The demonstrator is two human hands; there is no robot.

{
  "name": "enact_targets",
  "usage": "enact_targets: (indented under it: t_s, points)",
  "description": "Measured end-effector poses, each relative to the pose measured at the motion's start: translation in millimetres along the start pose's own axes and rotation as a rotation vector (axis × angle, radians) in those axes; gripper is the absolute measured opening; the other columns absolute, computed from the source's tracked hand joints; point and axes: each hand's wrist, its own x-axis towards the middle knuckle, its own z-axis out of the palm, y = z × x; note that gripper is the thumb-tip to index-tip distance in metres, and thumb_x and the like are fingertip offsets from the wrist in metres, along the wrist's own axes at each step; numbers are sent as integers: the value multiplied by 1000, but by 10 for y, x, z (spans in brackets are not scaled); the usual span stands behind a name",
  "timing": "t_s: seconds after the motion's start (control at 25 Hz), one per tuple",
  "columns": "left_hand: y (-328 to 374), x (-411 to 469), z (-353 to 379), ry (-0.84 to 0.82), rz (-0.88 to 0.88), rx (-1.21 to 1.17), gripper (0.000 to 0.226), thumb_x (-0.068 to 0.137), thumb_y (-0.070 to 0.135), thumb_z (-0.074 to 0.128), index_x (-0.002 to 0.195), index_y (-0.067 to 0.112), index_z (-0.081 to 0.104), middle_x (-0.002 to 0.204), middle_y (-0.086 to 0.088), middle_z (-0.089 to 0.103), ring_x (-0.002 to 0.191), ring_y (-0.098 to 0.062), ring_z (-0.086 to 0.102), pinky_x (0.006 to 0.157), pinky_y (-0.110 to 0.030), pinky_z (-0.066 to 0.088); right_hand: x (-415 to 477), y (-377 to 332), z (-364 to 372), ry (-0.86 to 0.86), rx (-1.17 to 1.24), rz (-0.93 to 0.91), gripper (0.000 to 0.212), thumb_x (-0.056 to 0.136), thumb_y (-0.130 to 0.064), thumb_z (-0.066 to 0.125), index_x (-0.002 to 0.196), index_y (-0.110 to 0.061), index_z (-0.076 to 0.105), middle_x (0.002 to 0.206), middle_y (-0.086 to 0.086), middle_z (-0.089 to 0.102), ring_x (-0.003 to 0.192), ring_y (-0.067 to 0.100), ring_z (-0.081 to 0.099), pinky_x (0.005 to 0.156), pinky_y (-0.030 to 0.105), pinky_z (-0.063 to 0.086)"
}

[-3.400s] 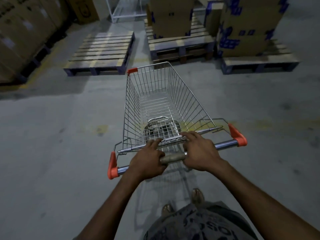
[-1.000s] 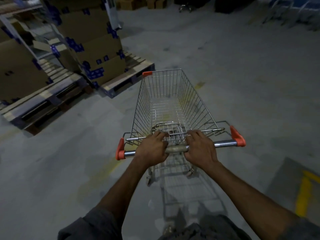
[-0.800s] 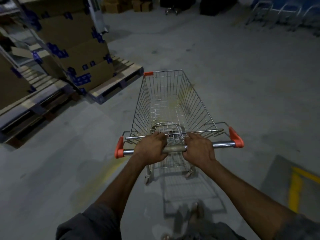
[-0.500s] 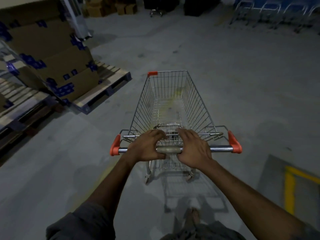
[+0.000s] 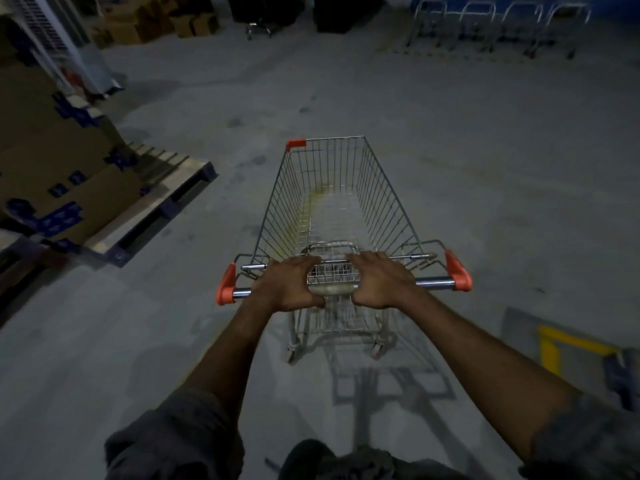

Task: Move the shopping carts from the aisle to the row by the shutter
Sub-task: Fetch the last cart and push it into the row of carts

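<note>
An empty wire shopping cart (image 5: 332, 202) with orange corner caps stands on the grey floor right in front of me, nose pointing away. My left hand (image 5: 289, 284) and my right hand (image 5: 382, 280) both grip its metal handle bar near the middle, close together. Far ahead at the top right, a row of parked carts (image 5: 498, 26) stands against a blue wall.
A wooden pallet (image 5: 152, 209) stacked with cardboard boxes (image 5: 52, 161) sits at the left. More boxes (image 5: 156, 24) and dark shapes line the far wall. A yellow floor marking (image 5: 550, 344) lies at the right. Open concrete floor stretches ahead.
The cart and I have swung to the right and rolled forward; the pallets have slid off to the left and the row of carts has come into view ahead.
</note>
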Motion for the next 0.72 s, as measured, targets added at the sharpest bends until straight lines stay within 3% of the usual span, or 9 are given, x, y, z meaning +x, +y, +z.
enact_targets:
  t_s: [0.12,0.32,0.44,0.6,0.72]
  points:
    - [-1,558,-93,-60,17,4,105,71,76,67,158,35,26,164,3,32,148,-23,34,117,-55,26,306,251,-151,51,5,35,99,66,-56,56,157,-28,28,156,6,40,141,31,38,109,51,41]
    - [-175,1475,-265,-41,93,-36,106,64,74,67,156,35,32,158,2,42,140,-24,43,111,-43,41,913,567,-347,171,-12,93,90,69,-50,61,153,-25,39,151,4,47,137,27,42,104,46,45]
    - [-291,2037,-365,45,209,-27,98,61,72,65,148,34,43,148,3,46,131,-21,46,103,-42,46,1305,734,-453,265,-60,129,78,64,-47,60,138,-23,54,136,2,53,123,24,49,94,41,51]
    - [-378,2801,-549,66,282,-59,71,61,66,67,124,36,51,122,8,50,106,-17,54,85,-39,51,1834,970,-825,175,-55,224,50,71,-45,55,114,-22,67,109,6,71,98,28,67,82,35,53]
    - [-377,3374,-718,-37,297,-89,59,62,65,63,113,41,48,107,10,65,90,-19,63,78,-37,53,2225,1168,-1124,83,-40,312,45,73,-45,55,105,-18,71,107,9,73,98,30,69,85,36,53]
